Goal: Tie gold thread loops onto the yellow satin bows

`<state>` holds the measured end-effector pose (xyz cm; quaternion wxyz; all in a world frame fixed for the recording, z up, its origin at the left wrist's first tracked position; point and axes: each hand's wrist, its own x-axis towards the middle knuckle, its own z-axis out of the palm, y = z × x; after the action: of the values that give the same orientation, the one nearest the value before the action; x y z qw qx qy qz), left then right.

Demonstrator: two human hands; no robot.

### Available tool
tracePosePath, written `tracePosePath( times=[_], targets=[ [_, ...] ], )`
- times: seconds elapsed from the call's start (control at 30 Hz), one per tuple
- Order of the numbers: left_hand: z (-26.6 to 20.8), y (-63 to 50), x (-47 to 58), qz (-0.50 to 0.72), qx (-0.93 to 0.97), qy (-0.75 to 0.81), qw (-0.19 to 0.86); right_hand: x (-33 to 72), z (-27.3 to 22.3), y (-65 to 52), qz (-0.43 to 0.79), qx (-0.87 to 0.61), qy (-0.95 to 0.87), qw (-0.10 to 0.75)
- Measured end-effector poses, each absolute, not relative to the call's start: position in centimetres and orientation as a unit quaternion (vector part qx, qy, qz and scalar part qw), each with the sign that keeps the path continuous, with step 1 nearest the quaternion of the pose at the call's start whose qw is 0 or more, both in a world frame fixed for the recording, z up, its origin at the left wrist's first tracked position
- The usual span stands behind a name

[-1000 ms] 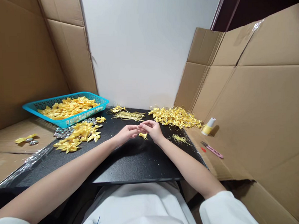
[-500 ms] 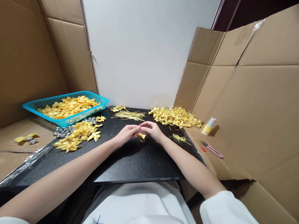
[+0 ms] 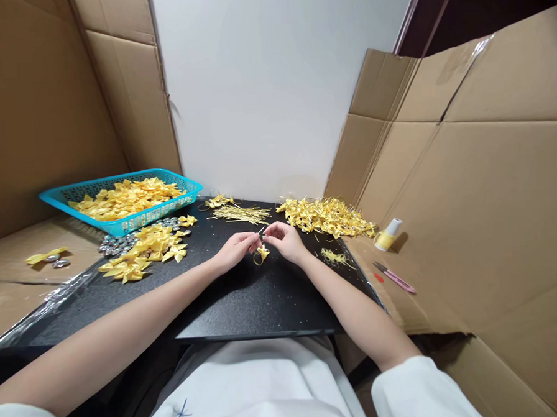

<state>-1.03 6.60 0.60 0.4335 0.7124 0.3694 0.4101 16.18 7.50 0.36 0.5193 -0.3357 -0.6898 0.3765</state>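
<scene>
Yellow bow (image 3: 263, 253) is seen at twelve o'clock, below a thin strand (image 3: 261, 232) pinched in the fingers of left hand (image 3: 236, 249) and right hand (image 3: 286, 240). Corded bows (image 3: 328, 218) heaped at one o'clock are judged finished; loose bows (image 3: 159, 243) toward ten, unworked.

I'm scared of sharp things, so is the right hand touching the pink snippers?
Apart. The head view shows black table and brown cardboard between the right hand and the pink snippers.

At frame left, a basket (image 3: 121, 228) holds ribbon bows (image 3: 126, 199), loose bows (image 3: 152, 243) before it on the surface (image 3: 260, 309). At centre, cords (image 3: 241, 214) lie behind a held bow (image 3: 262, 253); a bow pile (image 3: 323, 217) and thread snips (image 3: 394, 278) lie right.
</scene>
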Motion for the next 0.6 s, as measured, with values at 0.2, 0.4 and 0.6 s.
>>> tracePosePath(
  times=[0.2,0.4,0.6],
  targets=[
    [0.81,6.55,-1.05,0.397,0.693,0.406,0.444,16.13,0.72,6.8,0.264,-0.364,-0.722,0.526],
    [0.86,6.55,-1.08,0.411,0.665,0.409,0.47,15.94,0.98,6.47,0.255,-0.368,-0.724,0.524],
    [0.39,7.09,-1.25,0.388,0.703,0.337,0.491,16.0,0.59,7.03,0.303,-0.349,-0.712,0.529]
  ],
)
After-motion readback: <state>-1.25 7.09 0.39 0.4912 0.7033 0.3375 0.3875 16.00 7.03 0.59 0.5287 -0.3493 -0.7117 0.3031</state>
